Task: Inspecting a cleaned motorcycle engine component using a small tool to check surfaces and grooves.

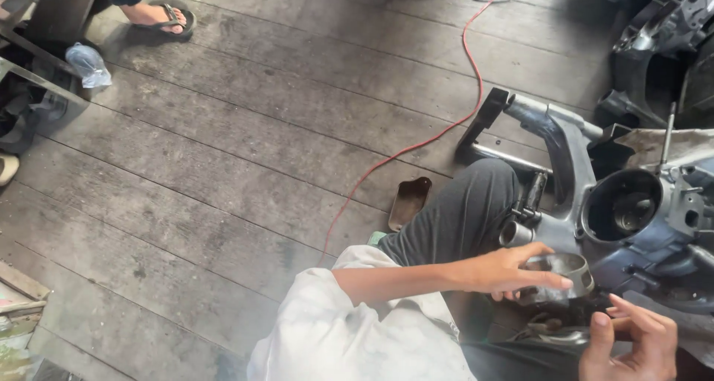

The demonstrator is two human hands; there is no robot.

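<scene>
My left hand (pixel 513 271) grips a short grey metal ring (pixel 565 271), fingers wrapped over its near rim, thumb side toward me; the ring sits in the lower right of the frame, just below the round opening of the engine casing (pixel 623 211). My right hand (pixel 632 344), at the bottom right corner, is partly curled with the fingertips raised near a thin pale stick-like item; whether it actually pinches that item I cannot tell. The two hands are near each other, not touching. My knee in dark trousers (pixel 465 210) lies against the casing's left side. A small dark tray (pixel 409 201) lies on the plank floor (pixel 245 165) left of the knee. A red cable (pixel 446 128) runs from the top edge down past it. Upper left: another person's sandalled foot (pixel 158 14) and a crumpled plastic bottle (pixel 88 63).
</scene>
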